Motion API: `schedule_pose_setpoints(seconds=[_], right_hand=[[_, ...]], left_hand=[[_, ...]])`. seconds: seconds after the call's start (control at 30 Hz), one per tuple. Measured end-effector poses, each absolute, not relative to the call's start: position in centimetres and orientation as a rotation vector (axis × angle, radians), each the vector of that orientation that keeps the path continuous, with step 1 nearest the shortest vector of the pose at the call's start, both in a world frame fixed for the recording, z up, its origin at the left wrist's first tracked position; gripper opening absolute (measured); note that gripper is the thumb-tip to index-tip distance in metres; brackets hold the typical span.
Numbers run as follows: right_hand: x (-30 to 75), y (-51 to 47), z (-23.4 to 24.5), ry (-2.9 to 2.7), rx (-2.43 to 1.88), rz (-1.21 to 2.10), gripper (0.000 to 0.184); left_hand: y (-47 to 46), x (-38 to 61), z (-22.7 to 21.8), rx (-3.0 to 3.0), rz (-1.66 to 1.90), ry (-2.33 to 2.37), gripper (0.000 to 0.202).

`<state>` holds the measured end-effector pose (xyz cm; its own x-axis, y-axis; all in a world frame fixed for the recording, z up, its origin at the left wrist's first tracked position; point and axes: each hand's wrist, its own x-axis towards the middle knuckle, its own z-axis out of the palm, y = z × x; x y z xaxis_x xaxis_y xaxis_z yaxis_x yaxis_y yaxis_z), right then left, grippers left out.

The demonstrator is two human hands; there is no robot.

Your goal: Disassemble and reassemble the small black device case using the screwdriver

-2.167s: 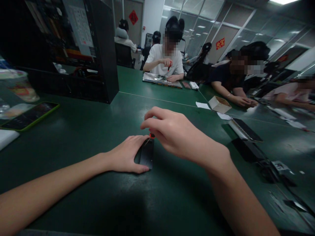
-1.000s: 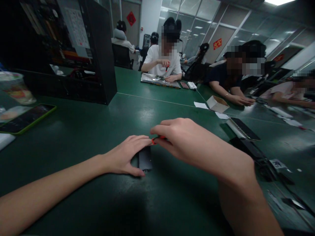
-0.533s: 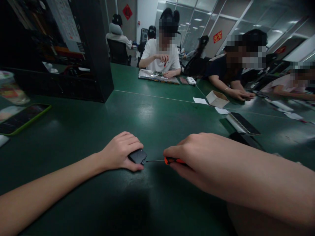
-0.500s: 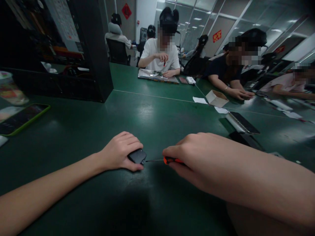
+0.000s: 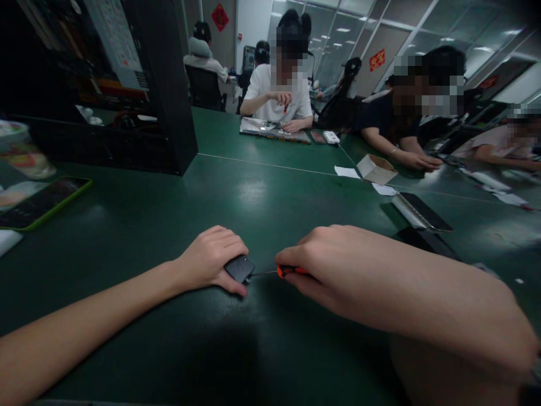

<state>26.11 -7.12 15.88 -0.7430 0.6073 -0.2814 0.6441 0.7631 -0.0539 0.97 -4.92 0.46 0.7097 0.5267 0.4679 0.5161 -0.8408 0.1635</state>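
A small dark grey plastic case [image 5: 239, 269] rests on the green table [image 5: 249, 214], with my left hand [image 5: 217, 256] wrapped round its left side. Fingers lie over its top and the thumb presses near its lower edge; part of the case is hidden by them. In my right hand [image 5: 323, 256] is a screwdriver [image 5: 291, 270] with an orange and black handle. Its thin shaft points left and its tip meets the right end of the case, near a small protruding part. Most of the handle is covered by my fingers.
At the left stand a black open-sided computer case [image 5: 169, 113], a plastic cup [image 5: 27, 152] and a green-edged phone [image 5: 46, 200]. A small box [image 5: 376, 169] and a dark flat device [image 5: 422, 211] lie at the right. Co-workers [image 5: 279, 84] sit across the table.
The screwdriver handle has come slightly closer to the case, and its shaft slants a little more. The case has tilted slightly in my left hand. The view has shifted a little.
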Motion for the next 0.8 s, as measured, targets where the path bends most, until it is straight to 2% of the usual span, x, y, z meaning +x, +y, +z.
schedule_pose_setpoints(seconds=[0.8], right_hand=[[25.90,-7.03,16.12,2.672,0.979,-0.240,0.025]], left_hand=[[-5.08,0.97,0.44,2.922,0.778,0.885,0.064]])
